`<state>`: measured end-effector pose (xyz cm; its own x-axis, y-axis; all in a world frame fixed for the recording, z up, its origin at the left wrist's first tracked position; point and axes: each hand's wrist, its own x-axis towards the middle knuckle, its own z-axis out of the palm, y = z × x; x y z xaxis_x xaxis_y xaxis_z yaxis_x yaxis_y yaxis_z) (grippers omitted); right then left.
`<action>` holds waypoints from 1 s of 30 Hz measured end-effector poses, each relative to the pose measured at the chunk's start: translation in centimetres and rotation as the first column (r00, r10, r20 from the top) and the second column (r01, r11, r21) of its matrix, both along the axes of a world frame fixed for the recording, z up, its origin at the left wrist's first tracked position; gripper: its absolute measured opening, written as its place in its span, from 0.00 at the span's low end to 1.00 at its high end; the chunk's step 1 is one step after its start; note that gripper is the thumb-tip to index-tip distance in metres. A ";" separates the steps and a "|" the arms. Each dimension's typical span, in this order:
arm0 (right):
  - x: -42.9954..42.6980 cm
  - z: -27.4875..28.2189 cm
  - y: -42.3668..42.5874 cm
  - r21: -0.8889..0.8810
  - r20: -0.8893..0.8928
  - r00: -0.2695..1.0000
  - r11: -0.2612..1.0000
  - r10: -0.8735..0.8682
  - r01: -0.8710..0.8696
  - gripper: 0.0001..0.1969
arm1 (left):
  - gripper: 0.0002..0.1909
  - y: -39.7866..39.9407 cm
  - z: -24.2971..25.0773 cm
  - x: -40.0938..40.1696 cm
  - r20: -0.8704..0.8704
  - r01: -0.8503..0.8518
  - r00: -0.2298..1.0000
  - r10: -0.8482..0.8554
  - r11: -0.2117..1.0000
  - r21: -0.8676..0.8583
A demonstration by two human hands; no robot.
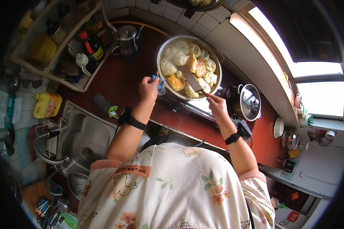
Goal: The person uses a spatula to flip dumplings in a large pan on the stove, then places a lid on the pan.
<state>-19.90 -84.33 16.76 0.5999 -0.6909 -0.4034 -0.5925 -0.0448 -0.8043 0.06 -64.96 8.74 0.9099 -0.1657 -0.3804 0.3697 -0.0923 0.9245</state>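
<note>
A wide metal pan (pixel 160 51) full of stuffed dumplings or buns (pixel 180 58) sits on the stove. Several of them are pale; a few show a golden-brown face, such as a browned bun (pixel 175 83) near the front left. My right hand (pixel 218 106) grips the handle of a flat metal spatula (pixel 192 81), whose blade reaches in among the buns near the pan's middle. At the pan's left side, my left hand (pixel 149 89) pinches a blue cloth (pixel 161 86) against the rim. Any pan handle under the cloth is hidden.
Right of the pan stands a dark pot with a glass lid (pixel 250 102). A metal kettle (pixel 127 40) is at the back left, beside a rack (pixel 83 83) of bottles. The steel sink (pixel 86 134) and a yellow jug (pixel 48 105) are at left. A window (pixel 318 94) is at right.
</note>
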 end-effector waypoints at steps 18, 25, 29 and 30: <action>-1.5 2.4 1.7 -0.211 -0.145 0.989 0.975 0.033 -0.064 0.13 | 0.13 0.2 -1.5 0.7 0.021 0.023 0.999 -0.024 0.998 0.065; -3.2 -0.4 3.8 0.035 0.077 0.991 0.993 -0.111 0.109 0.13 | 0.12 0.1 0.2 0.7 0.095 -0.005 0.995 -0.012 0.986 0.168; -3.1 -1.1 5.3 0.305 0.063 0.957 0.918 -0.284 0.252 0.14 | 0.15 0.1 -0.3 0.9 0.073 0.030 0.996 -0.044 0.982 0.187; -3.1 -1.2 5.5 0.328 0.073 0.954 0.910 -0.291 0.253 0.14 | 0.16 0.0 -0.2 0.9 0.075 0.030 0.996 -0.045 0.982 0.189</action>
<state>-22.98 -78.86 15.56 0.4627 -0.6845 -0.5633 -0.4465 0.3690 -0.8152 0.97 -64.92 8.57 0.9325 -0.1325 -0.3360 0.2902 -0.2792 0.9154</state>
